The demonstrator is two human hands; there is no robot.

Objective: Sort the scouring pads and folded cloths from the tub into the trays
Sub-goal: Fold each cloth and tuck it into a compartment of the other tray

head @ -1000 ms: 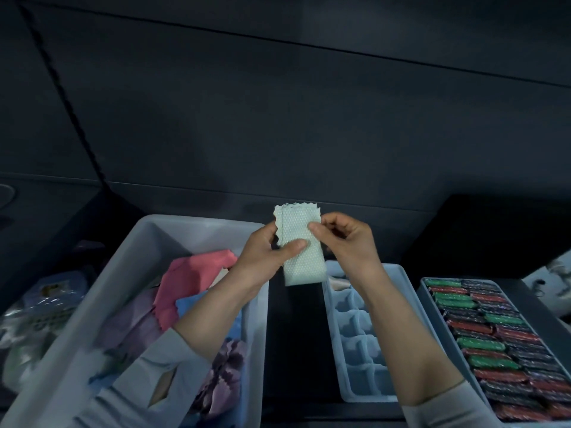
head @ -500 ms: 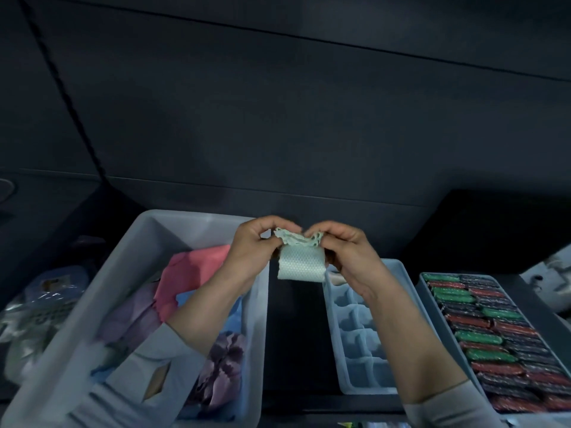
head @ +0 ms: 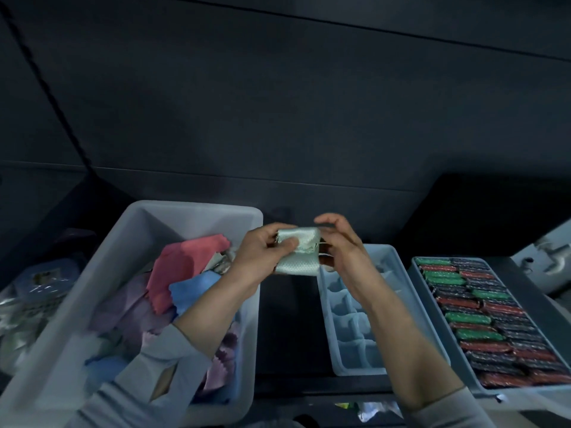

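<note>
A pale green cloth (head: pixel 298 257), folded into a small thick packet, is held in the air between the tub and the divided tray. My left hand (head: pixel 262 261) grips its left side, thumb pressed on the front. My right hand (head: pixel 340 245) touches the packet's right edge with curled fingers, its forefinger arched over the top. The grey tub (head: pixel 191 217) at the left holds loose pink, blue and lilac cloths. A pale divided tray (head: pixel 349 335) lies under my right forearm. At the right a grey tray (head: pixel 417 273) is packed with green, red and dark scouring pads.
A dark panel rises behind the containers. Plastic-wrapped packs (head: pixel 27 298) lie left of the tub. A white object (head: pixel 553 257) sits at the far right edge. A dark gap of table (head: pixel 287 329) separates the tub from the divided tray.
The green cloth stood tall and flat a second ago; both hands have folded its top down, making a shorter, thicker packet. The hands have stayed at about the same place.
</note>
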